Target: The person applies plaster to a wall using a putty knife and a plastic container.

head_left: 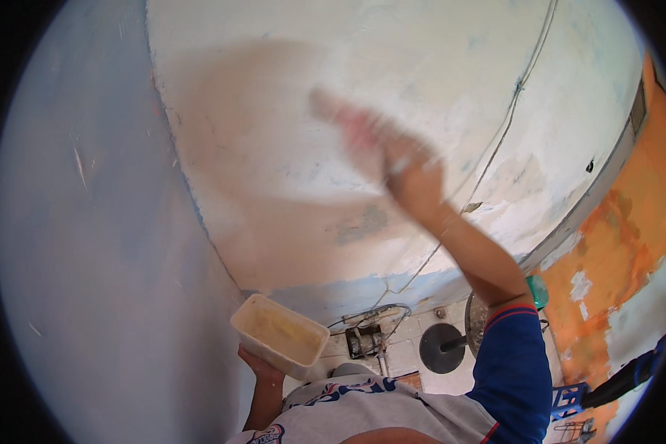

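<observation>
Head camera looks down on a big white plastered wall [274,159], and what a patchwork it is: grey smudges, peachy areas toward the bottom, a bluish band along the foot. On the left, a smooth blue-grey wall [89,222] meets it along a rough, chipped corner line. Over to the right, a slim dark cord [505,124] runs down the white surface, and beyond that comes a patchy orange wall [607,244], blotched with pale areas. Down below, pale square floor tiles [408,343] carry a dark rectangular box [364,342] with loose cables around it, plus a round black disc-shaped base [440,348] with a short pole. Now the containers: a white rectangular plastic tub [280,357] sits low, left of centre, tilted, near the foot of the corner, its open top showing pale yellowish residue [277,329] spread over the inside. The bare left hand [261,367] grips it from its lower left side. Up high, the bare right hand [396,149] is out in front of the white wall, badly blurred, with a reddish smear by the fingers; whether it is closed around anything, I cannot tell. A broad soft shadow spreads over the plaster.
</observation>
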`<action>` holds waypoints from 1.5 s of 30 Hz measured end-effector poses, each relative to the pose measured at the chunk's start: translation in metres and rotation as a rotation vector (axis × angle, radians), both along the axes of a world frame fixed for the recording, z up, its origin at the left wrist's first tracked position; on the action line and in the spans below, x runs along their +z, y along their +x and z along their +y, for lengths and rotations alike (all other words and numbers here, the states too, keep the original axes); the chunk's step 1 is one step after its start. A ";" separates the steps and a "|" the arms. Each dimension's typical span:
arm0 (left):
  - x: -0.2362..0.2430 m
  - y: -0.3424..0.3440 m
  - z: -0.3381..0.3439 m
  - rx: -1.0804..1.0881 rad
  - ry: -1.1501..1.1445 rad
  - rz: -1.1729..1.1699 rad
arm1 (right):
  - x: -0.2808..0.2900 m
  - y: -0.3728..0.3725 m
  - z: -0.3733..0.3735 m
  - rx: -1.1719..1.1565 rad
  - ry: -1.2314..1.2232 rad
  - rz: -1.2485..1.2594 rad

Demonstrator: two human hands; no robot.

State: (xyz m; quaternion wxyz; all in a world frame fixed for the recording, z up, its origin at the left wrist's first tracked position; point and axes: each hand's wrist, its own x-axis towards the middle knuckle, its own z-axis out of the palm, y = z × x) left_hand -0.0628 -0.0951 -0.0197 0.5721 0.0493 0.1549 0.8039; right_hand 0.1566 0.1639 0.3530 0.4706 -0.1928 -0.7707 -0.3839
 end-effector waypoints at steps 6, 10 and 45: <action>-0.003 0.008 0.015 0.043 0.062 -0.039 | 0.096 0.038 0.035 -0.488 -0.046 0.298; 0.026 0.020 0.027 0.094 0.050 -0.046 | -0.012 0.009 0.035 0.000 0.149 -0.115; 0.057 0.033 0.049 0.148 0.002 -0.023 | 0.028 0.017 0.023 0.135 0.114 -0.138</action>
